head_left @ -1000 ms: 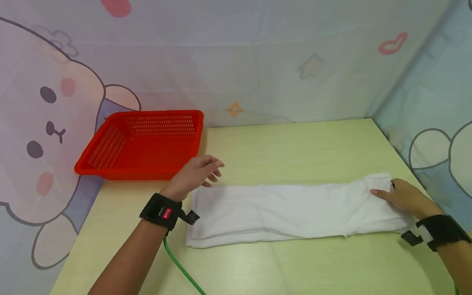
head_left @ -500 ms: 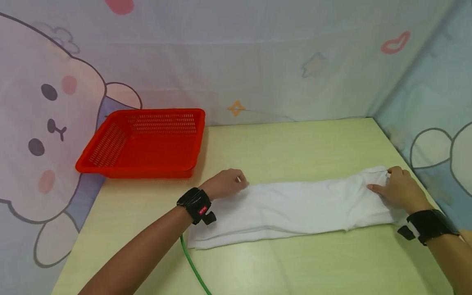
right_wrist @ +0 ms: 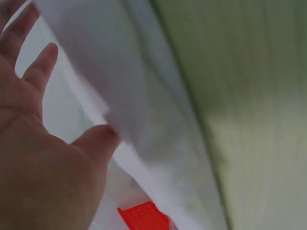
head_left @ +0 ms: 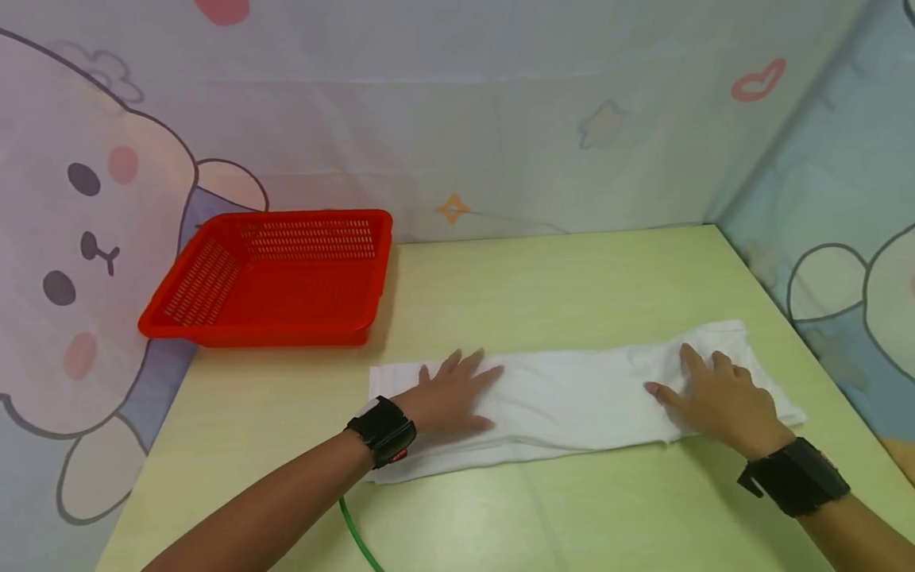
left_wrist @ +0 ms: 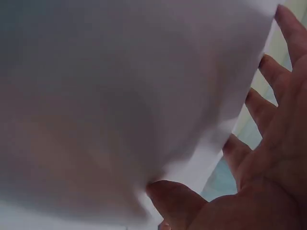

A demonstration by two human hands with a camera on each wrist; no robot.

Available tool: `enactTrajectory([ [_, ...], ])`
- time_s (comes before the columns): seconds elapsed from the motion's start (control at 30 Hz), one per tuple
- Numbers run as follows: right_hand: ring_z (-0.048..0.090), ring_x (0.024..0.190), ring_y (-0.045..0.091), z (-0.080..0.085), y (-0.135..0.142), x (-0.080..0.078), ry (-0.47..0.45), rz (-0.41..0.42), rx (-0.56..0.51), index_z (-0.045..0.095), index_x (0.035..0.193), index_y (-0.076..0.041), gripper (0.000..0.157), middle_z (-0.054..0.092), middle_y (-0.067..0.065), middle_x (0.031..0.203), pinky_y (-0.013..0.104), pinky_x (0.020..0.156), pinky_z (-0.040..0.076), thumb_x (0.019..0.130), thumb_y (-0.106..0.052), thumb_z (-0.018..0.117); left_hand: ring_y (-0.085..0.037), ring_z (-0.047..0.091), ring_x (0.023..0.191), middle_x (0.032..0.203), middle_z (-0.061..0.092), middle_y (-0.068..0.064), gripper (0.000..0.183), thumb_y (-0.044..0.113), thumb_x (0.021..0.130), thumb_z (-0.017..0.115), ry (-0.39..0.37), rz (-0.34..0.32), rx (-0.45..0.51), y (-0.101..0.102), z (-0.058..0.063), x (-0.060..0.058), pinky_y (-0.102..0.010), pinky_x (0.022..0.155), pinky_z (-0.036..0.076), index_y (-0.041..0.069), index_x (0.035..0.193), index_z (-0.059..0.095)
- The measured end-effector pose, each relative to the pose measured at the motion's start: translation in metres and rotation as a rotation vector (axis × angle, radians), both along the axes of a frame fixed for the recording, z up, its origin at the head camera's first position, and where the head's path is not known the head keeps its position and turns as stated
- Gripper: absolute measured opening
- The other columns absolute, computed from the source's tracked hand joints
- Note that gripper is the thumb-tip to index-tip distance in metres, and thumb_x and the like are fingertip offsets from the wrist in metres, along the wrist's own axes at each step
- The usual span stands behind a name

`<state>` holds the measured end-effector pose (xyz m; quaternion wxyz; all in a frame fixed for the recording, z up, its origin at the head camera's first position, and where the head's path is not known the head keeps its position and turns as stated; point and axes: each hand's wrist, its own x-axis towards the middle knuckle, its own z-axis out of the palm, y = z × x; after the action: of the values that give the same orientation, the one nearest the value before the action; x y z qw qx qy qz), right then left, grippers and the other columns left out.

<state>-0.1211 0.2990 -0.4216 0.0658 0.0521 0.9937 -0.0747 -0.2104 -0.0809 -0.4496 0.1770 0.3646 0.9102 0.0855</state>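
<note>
A white cloth (head_left: 572,397), folded into a long strip, lies across the table in the head view. My left hand (head_left: 453,397) rests on its left part with the fingers spread. In the left wrist view the fingertips and thumb (left_wrist: 175,201) touch the white fabric (left_wrist: 105,110). My right hand (head_left: 725,401) lies over the cloth's right part, fingers spread and slightly bent, with the thumb out to the left. The right wrist view shows that thumb (right_wrist: 98,141) against the fabric (right_wrist: 158,124). Layered edges show along the strip's near side.
A red plastic basket (head_left: 260,338) with slotted walls stands at the back left of the pale yellow-green table (head_left: 572,508). Behind and to the right hang printed curtains (head_left: 515,143). A green cable (head_left: 357,536) runs below the left forearm.
My left hand has moved right and down onto the cloth and spread its fingers. My right hand has let go of the cloth's right end and moved left onto its surface.
</note>
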Motion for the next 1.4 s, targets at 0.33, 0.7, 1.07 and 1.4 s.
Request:
enactTrajectory([
  [0.33,0.001,0.115,0.068,-0.017,-0.006,-0.002,-0.156,0.002,-0.009,-0.006,0.143,-0.003,0.104,-0.006,0.045,0.134,0.078,0.064,0.022,0.077,-0.077,0.027,-0.035,-0.005,0.135,0.151,-0.006,-0.001,0.079,0.062,0.082,0.046,0.064,-0.010,-0.021,-0.011,-0.001,0.017,-0.073,0.089,0.010,0.039,0.143,0.002],
  [0.7,0.003,0.121,0.061,-0.019,0.011,-0.017,-0.073,0.097,-0.007,-0.003,0.144,-0.007,0.098,-0.003,0.038,0.140,0.077,0.076,0.016,0.080,-0.073,0.030,-0.037,-0.001,0.135,0.151,-0.002,-0.005,0.084,0.066,0.079,0.045,0.116,0.000,-0.003,-0.007,0.004,0.026,-0.074,0.088,0.012,0.033,0.145,0.005],
  [1.07,0.042,0.046,0.029,0.005,0.000,0.020,0.243,0.079,0.102,0.046,0.091,0.008,0.073,0.042,0.022,0.071,0.037,0.032,0.028,0.072,-0.061,0.061,-0.033,-0.007,0.136,0.150,-0.011,0.006,0.074,0.063,0.080,0.047,0.141,-0.331,0.055,0.001,-0.008,0.026,-0.066,0.096,0.012,0.048,0.139,0.004],
  [1.4,0.042,0.058,0.029,0.001,0.001,-0.005,0.112,0.177,0.012,0.047,0.091,0.009,0.057,0.038,0.019,0.070,0.042,0.050,0.038,0.079,-0.043,0.065,-0.034,-0.008,0.135,0.150,-0.013,0.005,0.069,0.064,0.083,0.040,0.170,-0.317,0.035,0.005,-0.014,0.035,-0.070,0.093,0.011,0.049,0.139,0.002],
])
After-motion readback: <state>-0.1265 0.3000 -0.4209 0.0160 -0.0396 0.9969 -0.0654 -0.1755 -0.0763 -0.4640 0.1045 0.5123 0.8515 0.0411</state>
